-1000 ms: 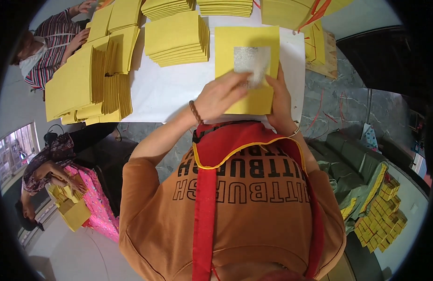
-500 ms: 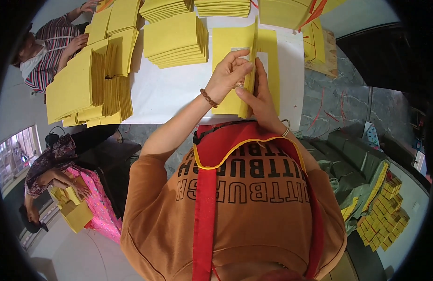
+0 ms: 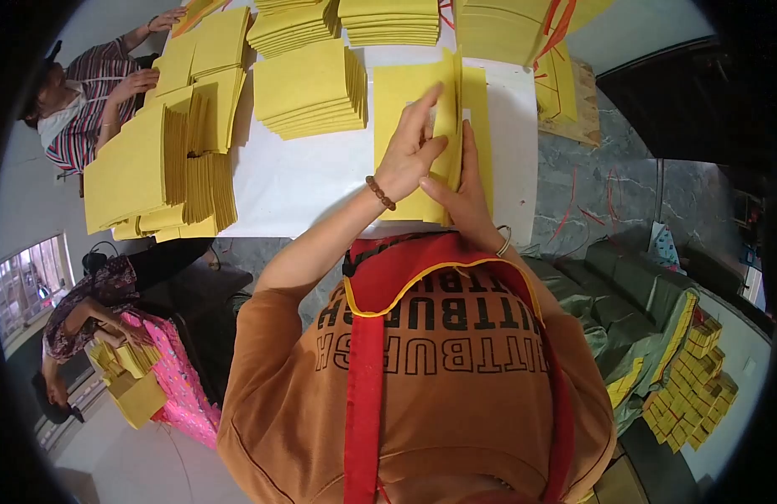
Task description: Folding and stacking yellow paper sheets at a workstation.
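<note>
A folded sheet of yellow paper [image 3: 451, 84] stands on edge over more yellow paper [image 3: 392, 94] lying flat near the table's front edge. My left hand [image 3: 409, 160] lies against the left face of the upright sheet with its fingers stretched out. From the other side, my right hand [image 3: 468, 189] grips the sheet low down, thumb in front and fingers behind. A pale patch shows on the paper beside my fingers; most of it is covered.
On the white table [image 3: 313, 181] several yellow paper stacks [image 3: 309, 88] stand left and behind. A person in stripes [image 3: 94, 101] handles stacks at the far left. Another person [image 3: 94, 319] works by a pink cloth. Yellow bundles [image 3: 691, 386] are piled at the lower right.
My left hand's fingers have straightened from a curled hold and now lie along the upright sheet. My right hand keeps its grip. The view has shifted slightly.
</note>
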Tool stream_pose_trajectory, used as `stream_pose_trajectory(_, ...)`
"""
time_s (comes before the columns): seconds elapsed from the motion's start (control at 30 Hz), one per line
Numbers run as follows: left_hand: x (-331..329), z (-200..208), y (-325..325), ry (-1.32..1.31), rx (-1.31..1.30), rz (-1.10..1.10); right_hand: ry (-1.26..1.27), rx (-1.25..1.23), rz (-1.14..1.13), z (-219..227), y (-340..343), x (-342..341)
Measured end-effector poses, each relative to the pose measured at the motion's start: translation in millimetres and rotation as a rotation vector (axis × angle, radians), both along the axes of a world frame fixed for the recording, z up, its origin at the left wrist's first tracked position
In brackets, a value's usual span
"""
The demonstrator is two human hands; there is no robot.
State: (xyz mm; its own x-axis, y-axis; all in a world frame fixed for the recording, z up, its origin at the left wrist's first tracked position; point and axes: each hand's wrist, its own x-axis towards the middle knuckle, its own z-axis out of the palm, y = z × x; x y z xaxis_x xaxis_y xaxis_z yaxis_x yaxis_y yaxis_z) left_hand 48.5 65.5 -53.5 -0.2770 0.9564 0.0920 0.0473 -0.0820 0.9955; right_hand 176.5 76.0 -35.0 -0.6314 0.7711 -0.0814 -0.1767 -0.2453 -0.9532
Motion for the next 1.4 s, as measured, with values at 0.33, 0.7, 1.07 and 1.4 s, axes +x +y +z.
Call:
stream_pose_trajectory(0.33,-1.9,9.4,7.2,0.025,-0.183,-0.073,-0.082,0.094,0.026,-17.1,1.1,4.6)
stream_pose_trajectory(0.7,-1.6,1.4,8.4,0.001,-0.080,-0.046,-0.026,0.060,-0.002,-11.3,1.0,4.3)
stream_pose_trajectory(1.07,0.0,11.5,1.9,-0.052,-0.188,-0.031,-0.069,0.121,-0.052,-21.7,1.6,8.5)
stream_pose_trajectory(1.4,10.5,-18.9,5.6,-0.234,0.001,0.165,-0.008,-0.053,-0.144,-18.5,4.7,7.6)
